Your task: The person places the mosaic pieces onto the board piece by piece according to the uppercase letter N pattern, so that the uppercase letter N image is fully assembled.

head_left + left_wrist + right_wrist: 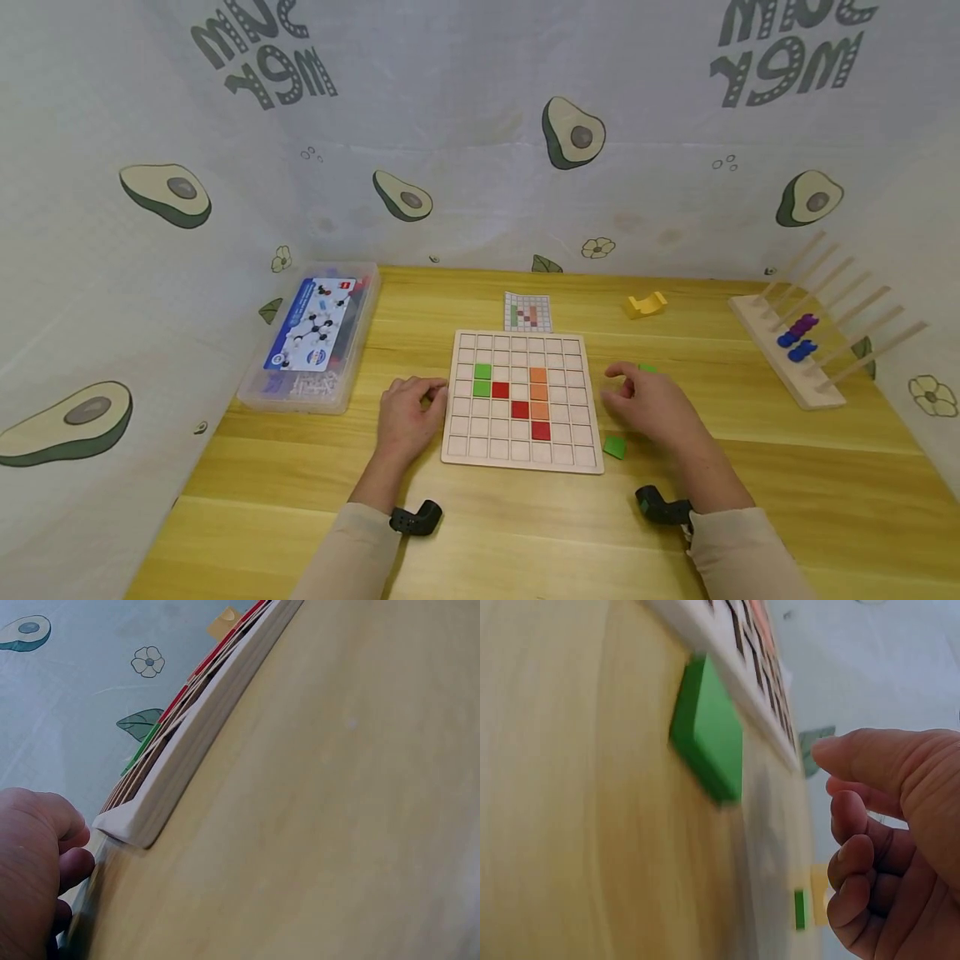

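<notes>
A wooden grid board (498,429) lies in front of me, with green tiles (482,372), red tiles (520,410) and orange tiles (538,392) in its cells. My left hand (408,417) is at the board's left edge, its fingertips right at the rim in the left wrist view. To the right of the board, my right hand (652,404) hovers with loosely curled fingers; nothing shows between thumb and index finger. A loose green tile (716,731) lies beside the board's lower right edge, nearer me than that hand. Another green tile (647,367), partly hidden, is just beyond the hand.
Behind the board lies a small printed grid card (534,321). A clear plastic box (300,392) with a molecule label stands at left. At the back right are a yellow curved piece (646,305) and a wooden peg rack (787,358) with blue and purple beads. A patterned curtain surrounds the table.
</notes>
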`<state>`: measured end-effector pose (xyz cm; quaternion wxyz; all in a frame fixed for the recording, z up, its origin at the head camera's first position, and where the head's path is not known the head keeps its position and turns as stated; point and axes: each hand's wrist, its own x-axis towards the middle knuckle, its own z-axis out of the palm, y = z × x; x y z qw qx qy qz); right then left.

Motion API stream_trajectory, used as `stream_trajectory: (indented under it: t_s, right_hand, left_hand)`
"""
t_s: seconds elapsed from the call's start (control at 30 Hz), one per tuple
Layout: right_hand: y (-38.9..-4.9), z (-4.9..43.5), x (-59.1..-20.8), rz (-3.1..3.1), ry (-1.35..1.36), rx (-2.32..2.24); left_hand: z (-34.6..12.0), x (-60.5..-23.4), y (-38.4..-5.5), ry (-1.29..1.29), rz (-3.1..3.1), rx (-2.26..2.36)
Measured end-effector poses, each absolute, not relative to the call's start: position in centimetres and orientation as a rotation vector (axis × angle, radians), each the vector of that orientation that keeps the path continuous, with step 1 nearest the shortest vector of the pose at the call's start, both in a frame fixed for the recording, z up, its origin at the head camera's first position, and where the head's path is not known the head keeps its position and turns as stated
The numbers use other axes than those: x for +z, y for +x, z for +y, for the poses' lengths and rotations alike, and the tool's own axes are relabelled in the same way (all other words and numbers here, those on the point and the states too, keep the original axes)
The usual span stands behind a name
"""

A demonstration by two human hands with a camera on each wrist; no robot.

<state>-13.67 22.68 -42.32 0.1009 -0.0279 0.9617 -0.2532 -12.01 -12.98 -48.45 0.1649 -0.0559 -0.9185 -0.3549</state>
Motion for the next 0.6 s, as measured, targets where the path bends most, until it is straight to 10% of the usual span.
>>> stream_trajectory:
  t_s: [0.6]
  right_hand:
    - [-15.0,29.7,-43.8,2.848,-0.001,-0.67]
  left_hand:
    - [-12.9,-48.5,-12.0,-0.148,-2.621,-0.992]
